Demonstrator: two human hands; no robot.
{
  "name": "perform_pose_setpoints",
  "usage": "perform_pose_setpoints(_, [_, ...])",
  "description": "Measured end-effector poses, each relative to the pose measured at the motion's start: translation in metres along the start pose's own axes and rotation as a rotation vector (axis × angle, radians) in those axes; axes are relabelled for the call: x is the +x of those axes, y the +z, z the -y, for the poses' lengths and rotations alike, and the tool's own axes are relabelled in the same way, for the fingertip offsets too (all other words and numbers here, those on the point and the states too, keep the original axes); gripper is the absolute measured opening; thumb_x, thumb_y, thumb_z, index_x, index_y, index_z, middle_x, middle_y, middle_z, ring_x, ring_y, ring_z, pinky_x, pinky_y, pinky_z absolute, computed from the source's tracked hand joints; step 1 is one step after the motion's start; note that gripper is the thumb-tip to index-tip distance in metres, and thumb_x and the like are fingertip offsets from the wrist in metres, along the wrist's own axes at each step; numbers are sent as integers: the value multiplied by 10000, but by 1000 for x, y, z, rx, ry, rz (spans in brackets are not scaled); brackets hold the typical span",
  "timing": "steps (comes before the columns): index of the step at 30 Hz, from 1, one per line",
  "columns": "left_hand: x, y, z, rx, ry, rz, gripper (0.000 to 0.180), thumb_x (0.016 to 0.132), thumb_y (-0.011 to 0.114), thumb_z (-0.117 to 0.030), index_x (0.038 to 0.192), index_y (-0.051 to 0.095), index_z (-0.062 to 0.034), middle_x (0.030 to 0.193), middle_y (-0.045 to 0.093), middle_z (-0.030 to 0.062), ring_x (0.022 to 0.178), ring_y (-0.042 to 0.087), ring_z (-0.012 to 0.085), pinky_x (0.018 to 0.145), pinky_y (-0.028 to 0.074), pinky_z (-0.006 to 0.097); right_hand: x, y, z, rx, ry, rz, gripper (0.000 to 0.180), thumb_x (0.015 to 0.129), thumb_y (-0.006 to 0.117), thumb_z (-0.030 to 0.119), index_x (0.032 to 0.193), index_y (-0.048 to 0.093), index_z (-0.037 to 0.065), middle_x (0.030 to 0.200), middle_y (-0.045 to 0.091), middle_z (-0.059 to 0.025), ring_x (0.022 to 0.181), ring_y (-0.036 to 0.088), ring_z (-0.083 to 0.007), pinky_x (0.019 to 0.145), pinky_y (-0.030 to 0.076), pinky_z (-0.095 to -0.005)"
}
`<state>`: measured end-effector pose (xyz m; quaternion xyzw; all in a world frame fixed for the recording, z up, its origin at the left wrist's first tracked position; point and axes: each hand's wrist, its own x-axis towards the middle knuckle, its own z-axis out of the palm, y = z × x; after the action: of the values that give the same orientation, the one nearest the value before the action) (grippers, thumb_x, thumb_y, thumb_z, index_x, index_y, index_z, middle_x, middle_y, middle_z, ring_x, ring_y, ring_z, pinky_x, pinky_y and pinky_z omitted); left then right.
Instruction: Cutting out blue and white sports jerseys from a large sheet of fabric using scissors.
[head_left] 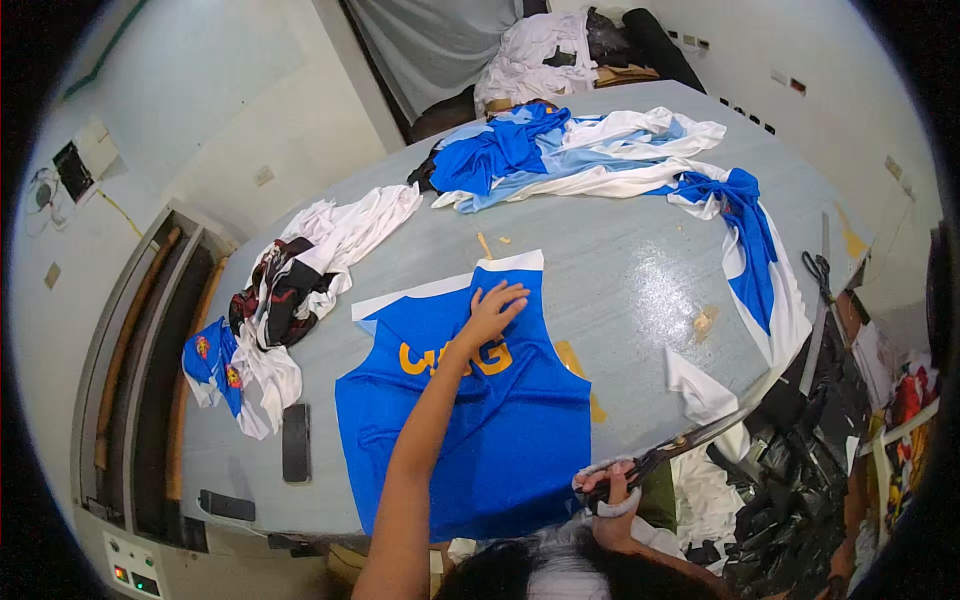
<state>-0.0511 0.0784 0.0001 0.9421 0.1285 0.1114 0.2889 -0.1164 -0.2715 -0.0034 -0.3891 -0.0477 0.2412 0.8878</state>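
Note:
A blue jersey panel (pixel 430 440) with yellow lettering and white strips along its top edge lies on the grey table, slightly wrinkled. My left hand (pixel 492 312) rests on its upper part with the fingers spread, and my left forearm crosses the panel. At the table's near edge, to the right of the panel, my right hand (pixel 615 495) is closed round the handles of large scissors (pixel 682 441). Pale cloth is wrapped around the handles. The blades point to the upper right, away from the panel, beside a white fabric scrap (pixel 700 388).
Blue and white fabric (pixel 500 150) is heaped at the far side, and white and dark garments (pixel 290 290) lie at left. A black phone (pixel 296 443) lies near the panel. Other scissors (pixel 820 272) sit at the right edge, above black plastic bags (pixel 780 500). A roller machine (pixel 150 370) stands left.

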Motion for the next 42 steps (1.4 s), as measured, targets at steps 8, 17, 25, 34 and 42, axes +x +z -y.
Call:
perform_pose_setpoints(8, [-102, -16, -11, 160, -580, -156, 675, 830, 419, -534, 1359, 269, -142, 1430, 161, 173, 1275, 192, 444, 988, 139, 614, 47, -81, 57, -478, 391, 46, 145, 849, 529, 130, 890, 445, 19, 592, 526, -88, 486, 539, -207, 478, 499, -362])
perform_pose_setpoints(17, [-170, -7, -32, 145, -994, -214, 801, 821, 330, -622, 1403, 85, -131, 1460, -24, 143, 1299, -82, 454, 869, -54, 737, 155, -80, 149, -1502, -190, -79, 255, 731, 639, 136, 726, 545, -102, 595, 538, -85, 565, 471, -124, 509, 383, -289])
perform_pose_setpoints(25, [-19, 7, 25, 400, -899, -502, 751, 812, 346, -605, 1352, 283, -87, 1439, 137, 127, 1297, 53, 453, 870, -12, 748, 196, -117, 136, -1622, -449, -214, 302, 671, 636, 115, 875, 552, -92, 782, 611, -217, 746, 601, -329, 677, 452, -369])
perform_pose_setpoints(34, [52, 76, -52, 415, 28, -26, 660, 835, 350, -567, 1315, 370, -115, 1423, 224, 117, 1309, 203, 323, 973, 119, 646, 202, -100, 133, -1716, -445, -281, 327, 646, 664, 196, 833, 540, -41, 745, 579, -222, 714, 567, -381, 640, 428, -399])
perform_pose_setpoints(42, [-7, -36, 52, 438, -1, 5, 621, 858, 385, -528, 1359, 298, -171, 1416, 249, 114, 1314, 213, 273, 1051, 137, 487, 194, -98, 138, -1687, -414, -305, 316, 633, 667, 185, 821, 530, -28, 717, 569, -213, 695, 557, -392, 613, 419, -406])
